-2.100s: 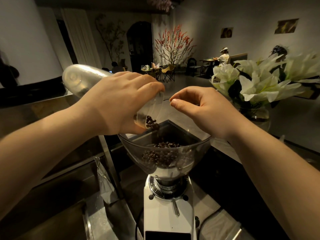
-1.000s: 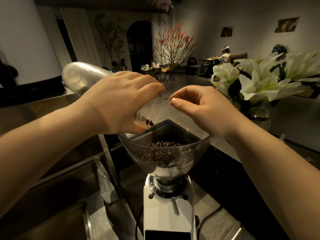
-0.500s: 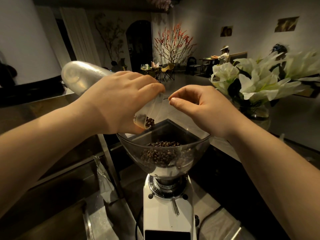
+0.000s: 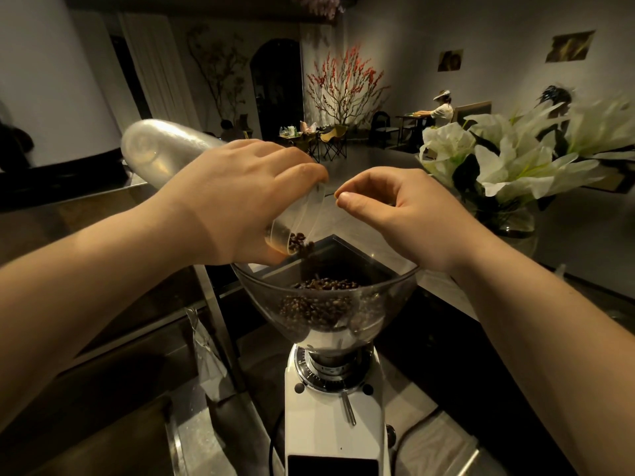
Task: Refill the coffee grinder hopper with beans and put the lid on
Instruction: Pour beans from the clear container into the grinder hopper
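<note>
A white coffee grinder point(image 4: 331, 424) stands in front of me, its clear hopper point(image 4: 388, 286) open on top and partly filled with dark beans point(image 4: 321, 304). My left hand point(image 4: 240, 194) grips a long clear plastic container point(image 4: 161, 156), tilted mouth-down over the hopper's left rim. A few beans point(image 4: 298, 241) sit at its mouth and drop out. My right hand point(image 4: 395, 214) hovers over the hopper's far right rim, fingers curled, thumb tip pressed to the forefinger beside the container's mouth. No lid is in view.
A glass vase of white lilies point(image 4: 508, 156) stands close on the right of the counter. A crumpled clear bag point(image 4: 206, 352) leans against a steel upright at the left. A dark cable point(image 4: 412, 438) runs by the grinder's base. A person point(image 4: 441, 109) sits far back.
Beans keep trickling from the container into the hopper, with more at its mouth now than one second ago. Both hands stay almost in place, and the right thumb has closed on the forefinger.
</note>
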The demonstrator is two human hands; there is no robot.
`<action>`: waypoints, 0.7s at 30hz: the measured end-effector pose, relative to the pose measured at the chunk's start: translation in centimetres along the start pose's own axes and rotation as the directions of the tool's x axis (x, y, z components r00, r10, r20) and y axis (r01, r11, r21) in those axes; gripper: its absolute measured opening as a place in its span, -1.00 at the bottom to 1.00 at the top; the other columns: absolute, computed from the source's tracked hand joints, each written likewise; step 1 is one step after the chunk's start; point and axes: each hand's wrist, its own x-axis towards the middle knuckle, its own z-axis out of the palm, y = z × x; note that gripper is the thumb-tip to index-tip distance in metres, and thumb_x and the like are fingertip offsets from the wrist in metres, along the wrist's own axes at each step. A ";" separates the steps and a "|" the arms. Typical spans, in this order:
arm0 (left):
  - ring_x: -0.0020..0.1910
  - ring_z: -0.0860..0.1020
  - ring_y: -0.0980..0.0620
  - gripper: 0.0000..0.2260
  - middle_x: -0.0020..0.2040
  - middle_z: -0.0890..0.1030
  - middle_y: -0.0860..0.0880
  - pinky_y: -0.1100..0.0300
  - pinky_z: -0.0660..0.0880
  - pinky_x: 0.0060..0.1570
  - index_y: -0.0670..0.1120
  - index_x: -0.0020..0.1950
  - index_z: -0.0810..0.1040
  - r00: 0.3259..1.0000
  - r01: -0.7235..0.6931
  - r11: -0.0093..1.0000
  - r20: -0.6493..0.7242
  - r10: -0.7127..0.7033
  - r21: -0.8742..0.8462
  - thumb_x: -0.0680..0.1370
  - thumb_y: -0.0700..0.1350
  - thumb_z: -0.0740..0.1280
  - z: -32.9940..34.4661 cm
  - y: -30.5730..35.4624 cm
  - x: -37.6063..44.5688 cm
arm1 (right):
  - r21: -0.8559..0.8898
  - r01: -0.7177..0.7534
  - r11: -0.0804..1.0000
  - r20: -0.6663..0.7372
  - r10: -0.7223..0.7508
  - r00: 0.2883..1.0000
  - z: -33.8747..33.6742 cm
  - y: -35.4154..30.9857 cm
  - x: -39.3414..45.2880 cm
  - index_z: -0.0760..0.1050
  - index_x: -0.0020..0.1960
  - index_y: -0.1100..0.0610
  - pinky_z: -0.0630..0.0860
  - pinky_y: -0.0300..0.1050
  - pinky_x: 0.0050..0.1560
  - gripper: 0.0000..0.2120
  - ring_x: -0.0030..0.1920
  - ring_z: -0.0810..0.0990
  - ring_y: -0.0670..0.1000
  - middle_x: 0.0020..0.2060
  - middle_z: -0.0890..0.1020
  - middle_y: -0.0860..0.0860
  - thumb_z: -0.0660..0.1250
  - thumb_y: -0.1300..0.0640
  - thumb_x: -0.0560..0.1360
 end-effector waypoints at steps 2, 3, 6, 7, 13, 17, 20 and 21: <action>0.32 0.62 -0.20 -0.17 0.40 0.61 -0.13 -0.12 0.54 0.29 -0.12 0.54 0.47 1.000 0.000 1.000 0.002 0.000 0.001 0.38 0.29 0.49 0.0 0.0 0.0 | 0.002 -0.002 1.000 0.002 0.002 1.000 0.0 0.0 0.0 0.70 0.23 -0.11 0.60 -0.23 0.15 -0.79 0.12 0.70 -0.25 0.06 0.76 -0.21 0.39 -0.14 0.68; 0.31 0.62 -0.20 -0.17 0.40 0.61 -0.13 -0.12 0.55 0.28 -0.12 0.54 0.47 1.000 -0.002 1.000 0.000 0.002 0.003 0.38 0.30 0.47 -0.1 0.1 0.0 | 0.002 -0.003 1.000 0.004 0.003 1.000 0.0 0.0 0.0 0.70 0.24 -0.11 0.60 -0.22 0.15 -0.78 0.12 0.70 -0.25 0.07 0.76 -0.21 0.38 -0.15 0.68; 0.29 0.64 -0.21 -0.17 0.38 0.63 -0.14 -0.12 0.57 0.26 -0.13 0.53 0.48 1.000 -0.010 1.000 -0.006 0.010 0.010 0.38 0.29 0.48 -0.1 0.1 0.0 | 0.001 -0.001 1.000 0.005 0.001 1.000 0.0 0.0 0.0 0.70 0.24 -0.11 0.60 -0.23 0.14 -0.77 0.12 0.69 -0.25 0.07 0.76 -0.21 0.38 -0.15 0.69; 0.29 0.64 -0.21 -0.18 0.38 0.63 -0.14 -0.12 0.57 0.26 -0.13 0.52 0.48 1.000 -0.010 1.000 -0.006 0.010 0.008 0.38 0.29 0.48 -0.1 0.1 0.0 | 0.001 0.000 1.000 0.003 0.000 1.000 0.0 0.0 0.0 0.70 0.24 -0.11 0.60 -0.24 0.13 -0.78 0.11 0.69 -0.26 0.07 0.76 -0.22 0.38 -0.15 0.69; 0.30 0.63 -0.21 -0.18 0.39 0.62 -0.13 -0.12 0.56 0.27 -0.12 0.53 0.48 1.000 -0.005 1.000 -0.003 0.005 0.007 0.38 0.30 0.45 -0.2 0.1 0.0 | -0.003 0.004 1.000 0.001 -0.004 1.000 0.1 0.1 0.0 0.70 0.23 -0.12 0.56 -0.29 0.09 -0.78 0.10 0.69 -0.28 0.06 0.76 -0.22 0.38 -0.16 0.68; 0.28 0.64 -0.23 -0.18 0.37 0.63 -0.15 -0.13 0.57 0.25 -0.14 0.52 0.49 1.000 -0.013 1.000 -0.005 0.014 0.013 0.38 0.29 0.44 -0.2 0.2 0.0 | 0.005 -0.002 1.000 0.004 0.002 1.000 0.0 0.1 0.0 0.70 0.23 -0.13 0.55 -0.31 0.08 -0.79 0.10 0.69 -0.30 0.06 0.76 -0.23 0.38 -0.16 0.68; 0.29 0.64 -0.24 -0.17 0.38 0.63 -0.16 -0.13 0.57 0.26 -0.15 0.52 0.48 1.000 -0.015 1.000 0.001 0.015 0.013 0.36 0.27 0.49 -0.1 0.2 0.1 | 0.002 -0.005 1.000 0.008 0.005 1.000 0.0 0.1 0.0 0.69 0.25 -0.13 0.54 -0.33 0.07 -0.77 0.11 0.68 -0.30 0.07 0.75 -0.24 0.38 -0.17 0.68; 0.30 0.63 -0.23 -0.16 0.38 0.62 -0.16 -0.13 0.56 0.27 -0.14 0.53 0.48 1.000 -0.013 1.000 0.006 0.013 0.015 0.36 0.27 0.51 -0.1 0.2 0.0 | 0.001 -0.005 1.000 0.007 0.005 1.000 0.1 0.1 0.0 0.69 0.25 -0.13 0.55 -0.32 0.08 -0.77 0.11 0.68 -0.30 0.07 0.75 -0.24 0.37 -0.17 0.68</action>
